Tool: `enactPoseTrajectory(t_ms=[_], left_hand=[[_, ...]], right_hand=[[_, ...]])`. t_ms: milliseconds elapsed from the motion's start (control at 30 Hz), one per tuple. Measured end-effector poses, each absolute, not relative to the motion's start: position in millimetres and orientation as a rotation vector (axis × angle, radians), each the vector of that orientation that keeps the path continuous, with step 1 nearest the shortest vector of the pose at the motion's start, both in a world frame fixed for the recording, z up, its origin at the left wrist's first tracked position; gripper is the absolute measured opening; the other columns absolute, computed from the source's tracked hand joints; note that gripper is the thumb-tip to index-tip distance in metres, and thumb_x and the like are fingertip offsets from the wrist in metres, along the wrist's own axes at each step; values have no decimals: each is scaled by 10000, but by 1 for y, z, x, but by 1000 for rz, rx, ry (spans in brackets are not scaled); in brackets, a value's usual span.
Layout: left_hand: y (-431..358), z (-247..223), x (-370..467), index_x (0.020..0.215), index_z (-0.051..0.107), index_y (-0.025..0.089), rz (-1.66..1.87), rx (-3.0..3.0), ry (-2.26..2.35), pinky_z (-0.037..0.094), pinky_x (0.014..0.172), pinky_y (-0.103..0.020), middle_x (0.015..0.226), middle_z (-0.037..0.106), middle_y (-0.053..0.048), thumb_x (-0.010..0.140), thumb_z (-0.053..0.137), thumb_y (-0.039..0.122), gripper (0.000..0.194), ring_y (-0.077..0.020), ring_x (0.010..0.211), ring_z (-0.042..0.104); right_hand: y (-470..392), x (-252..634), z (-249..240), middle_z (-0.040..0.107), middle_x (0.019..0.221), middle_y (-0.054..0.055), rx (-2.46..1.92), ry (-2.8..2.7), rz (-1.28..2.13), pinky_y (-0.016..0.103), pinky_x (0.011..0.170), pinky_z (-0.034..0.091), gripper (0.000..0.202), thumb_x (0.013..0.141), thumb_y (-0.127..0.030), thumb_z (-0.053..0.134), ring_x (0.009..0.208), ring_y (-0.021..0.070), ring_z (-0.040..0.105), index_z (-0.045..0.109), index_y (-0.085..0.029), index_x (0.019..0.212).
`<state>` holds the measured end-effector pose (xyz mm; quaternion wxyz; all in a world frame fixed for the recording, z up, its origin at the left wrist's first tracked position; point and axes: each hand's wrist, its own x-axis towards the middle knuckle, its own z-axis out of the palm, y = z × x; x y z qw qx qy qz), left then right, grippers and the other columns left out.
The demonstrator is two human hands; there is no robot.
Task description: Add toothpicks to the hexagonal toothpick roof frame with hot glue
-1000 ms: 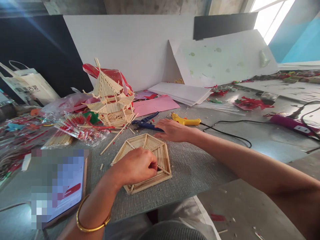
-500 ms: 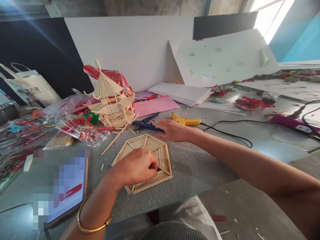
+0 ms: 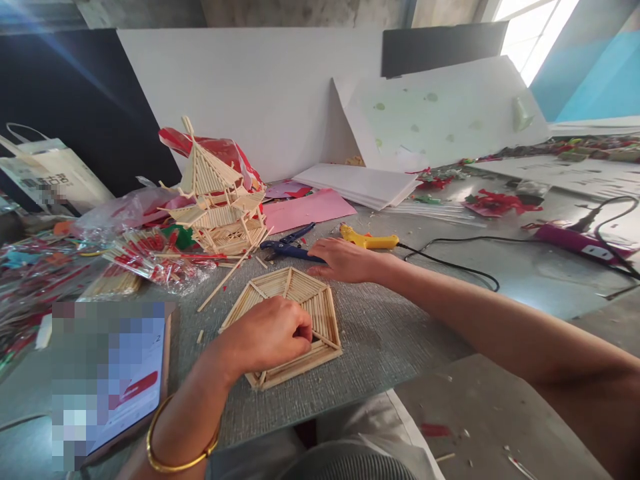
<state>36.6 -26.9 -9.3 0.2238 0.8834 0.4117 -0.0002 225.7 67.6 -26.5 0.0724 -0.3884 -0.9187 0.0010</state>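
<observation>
A polygonal panel of thin wooden sticks (image 3: 324, 313) lies flat on the table, its sections divided by ribs. My left hand (image 3: 270, 333) rests over its middle with curled fingers; whatever they hold, if anything, is hidden beneath. Farther out, my right hand (image 3: 343, 260) has its fingers and thumb around the handle end of blue pliers (image 3: 290, 249), whose jaws point left. Just beyond that hand lies a yellow glue gun (image 3: 370, 239) with a black cord. A stick-built pagoda model (image 3: 215, 193) stands behind the panel.
At the left are a phone or tablet (image 3: 135, 373), bagged red-and-wood sticks (image 3: 150, 257) and a tote bag (image 3: 55, 173). Pink sheets (image 3: 310, 211) and white boards (image 3: 357, 183) lie at the back. A purple power strip (image 3: 575, 239) sits right. The table's front edge is close to my body.
The whole view has shifted slightly, with things appearing a little farther left. Both hands keep their places on the panel and the pliers.
</observation>
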Motion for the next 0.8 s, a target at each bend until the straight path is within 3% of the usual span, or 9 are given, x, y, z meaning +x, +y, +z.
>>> enactPoseTrajectory(t_ms=[367,567,667,800], left_hand=[[-28,-9,37,652,643,178,-35,2478,1138,287,522,-240,636,639,-12,672,441,169,203,-109,564,507],[-28,0,35,696,647,184,137,2415,1175,329,552,-232,673,648,2,714,466,217,185,-111,603,530],[-24,3,31,702,636,183,364,2371,1270,346,567,-227,668,640,15,740,481,258,175,-105,606,528],[-17,5,26,728,632,170,595,2284,1490,348,560,-232,633,623,16,754,485,294,194,-97,563,502]], right_hand=[[67,227,-26,567,1104,146,-1137,-2754,-19,393,857,392,365,874,-410,458,1012,260,526,578,-117,1055],[73,223,-22,582,1093,130,-1117,-2675,-36,382,874,388,336,889,-380,429,1047,245,516,569,-133,1070],[91,213,-19,568,1127,170,-1178,-2682,-109,387,894,383,443,867,-445,439,1067,262,513,554,-93,1111],[131,195,-16,498,1254,209,-1238,-2849,-189,452,935,358,766,665,-635,591,1147,325,460,521,-89,1197]])
